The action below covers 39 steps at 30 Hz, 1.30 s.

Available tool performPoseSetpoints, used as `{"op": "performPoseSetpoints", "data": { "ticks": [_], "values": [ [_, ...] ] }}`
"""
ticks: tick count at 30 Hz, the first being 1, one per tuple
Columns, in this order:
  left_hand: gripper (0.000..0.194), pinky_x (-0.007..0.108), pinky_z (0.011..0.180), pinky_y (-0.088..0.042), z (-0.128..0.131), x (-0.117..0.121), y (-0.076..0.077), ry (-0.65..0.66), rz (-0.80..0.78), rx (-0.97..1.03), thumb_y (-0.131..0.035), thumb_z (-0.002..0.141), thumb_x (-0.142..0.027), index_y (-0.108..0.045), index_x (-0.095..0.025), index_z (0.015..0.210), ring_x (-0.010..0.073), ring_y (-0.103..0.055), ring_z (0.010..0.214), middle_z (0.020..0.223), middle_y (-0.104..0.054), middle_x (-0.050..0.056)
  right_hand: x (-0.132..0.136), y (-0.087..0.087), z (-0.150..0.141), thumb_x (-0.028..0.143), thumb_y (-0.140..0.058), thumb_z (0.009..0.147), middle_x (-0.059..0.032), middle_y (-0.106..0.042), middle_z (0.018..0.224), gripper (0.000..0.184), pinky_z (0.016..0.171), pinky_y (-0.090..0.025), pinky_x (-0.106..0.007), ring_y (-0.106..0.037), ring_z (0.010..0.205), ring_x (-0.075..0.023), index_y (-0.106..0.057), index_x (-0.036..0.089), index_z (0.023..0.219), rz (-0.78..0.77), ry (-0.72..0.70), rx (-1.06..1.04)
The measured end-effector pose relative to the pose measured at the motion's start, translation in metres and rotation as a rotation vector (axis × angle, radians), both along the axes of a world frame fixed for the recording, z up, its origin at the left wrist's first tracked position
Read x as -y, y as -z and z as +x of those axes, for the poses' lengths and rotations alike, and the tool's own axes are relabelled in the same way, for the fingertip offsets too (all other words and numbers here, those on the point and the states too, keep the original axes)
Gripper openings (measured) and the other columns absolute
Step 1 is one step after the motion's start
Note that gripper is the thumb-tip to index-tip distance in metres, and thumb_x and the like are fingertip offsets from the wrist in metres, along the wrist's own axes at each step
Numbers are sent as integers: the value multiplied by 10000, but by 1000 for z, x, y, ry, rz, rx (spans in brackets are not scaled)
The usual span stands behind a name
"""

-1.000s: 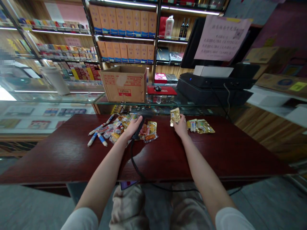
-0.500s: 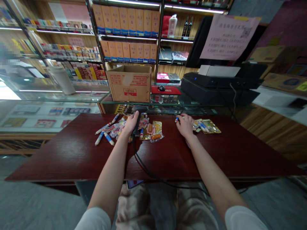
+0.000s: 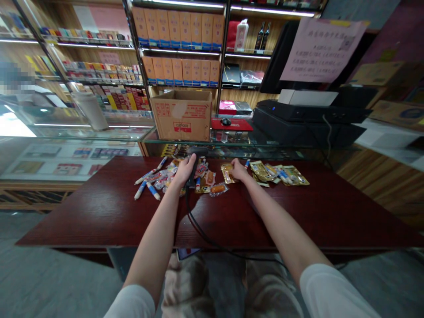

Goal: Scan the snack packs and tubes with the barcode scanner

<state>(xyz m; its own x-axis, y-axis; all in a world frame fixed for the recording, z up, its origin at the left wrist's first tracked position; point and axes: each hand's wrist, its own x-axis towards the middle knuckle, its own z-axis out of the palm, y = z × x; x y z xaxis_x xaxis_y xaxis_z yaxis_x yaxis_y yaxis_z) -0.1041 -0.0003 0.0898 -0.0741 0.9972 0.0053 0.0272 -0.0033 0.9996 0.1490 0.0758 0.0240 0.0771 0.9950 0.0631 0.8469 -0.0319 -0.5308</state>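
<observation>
My left hand (image 3: 184,171) is wrapped around the handle of a black corded barcode scanner (image 3: 198,152), held over a heap of small wrapped snacks (image 3: 165,179). Between the fingers of my right hand (image 3: 238,169) is a gold snack packet (image 3: 227,173), just right of the heap. Blue-and-white sticks (image 3: 140,190) lie at the heap's left side. A clear-wrapped orange snack (image 3: 217,189) rests nearer to me. Beyond my right hand, several gold packets (image 3: 261,171) lie in a second group with more blue-and-white sticks (image 3: 285,176).
The scanner's cord (image 3: 200,231) runs across the dark red table (image 3: 99,212) and over its front edge. Behind stand a glass counter (image 3: 159,142), an open cardboard box (image 3: 182,117), a mouse (image 3: 225,121) and a black machine (image 3: 298,115). Someone is at the far left.
My right hand has moved left from the right-hand group to the heap and taken hold of a gold packet. More gold packets show at the right. My left hand keeps the scanner.
</observation>
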Motion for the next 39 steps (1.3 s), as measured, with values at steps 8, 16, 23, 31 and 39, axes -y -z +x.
{"op": "performPoseSetpoints", "data": {
  "ticks": [8,16,23,31,39],
  "values": [
    [514,212,358,-384,13,3,1,115,13,21,-557,875,-646,-503,-175,675,93,-480,365,508,-540,-12,12,19,55,336,-625,681,-25,-646,789,211,835,-503,-404,-620,798,-214,-582,208,843,474,59,-835],
    [536,211,368,-388,20,5,8,191,5,-7,-540,870,-673,-533,-167,696,91,-480,387,536,-551,-4,21,-1,67,227,-616,624,-93,-651,1181,91,1027,-422,-441,-588,1131,-254,-601,200,710,680,-36,-826],
    [539,214,371,-389,26,4,14,235,-52,33,-554,851,-690,-559,-165,731,92,-482,374,522,-555,-4,31,-1,52,166,-579,692,-102,-590,1352,116,988,-473,-420,-567,1227,-235,-477,218,712,455,-66,-828],
    [554,215,370,-383,35,4,22,331,-12,52,-593,810,-710,-562,-158,808,100,-502,393,559,-584,-2,38,-3,48,164,-557,763,-120,-606,1157,71,945,-495,-390,-591,1124,-247,-576,211,812,514,-178,-426],
    [570,209,362,-392,38,9,18,413,3,17,-562,826,-716,-572,-151,752,90,-492,385,551,-574,8,35,6,44,212,-583,771,-104,-601,1177,387,1002,-480,-385,-615,1135,-223,-493,219,1147,482,-250,-508]
  ]
}}
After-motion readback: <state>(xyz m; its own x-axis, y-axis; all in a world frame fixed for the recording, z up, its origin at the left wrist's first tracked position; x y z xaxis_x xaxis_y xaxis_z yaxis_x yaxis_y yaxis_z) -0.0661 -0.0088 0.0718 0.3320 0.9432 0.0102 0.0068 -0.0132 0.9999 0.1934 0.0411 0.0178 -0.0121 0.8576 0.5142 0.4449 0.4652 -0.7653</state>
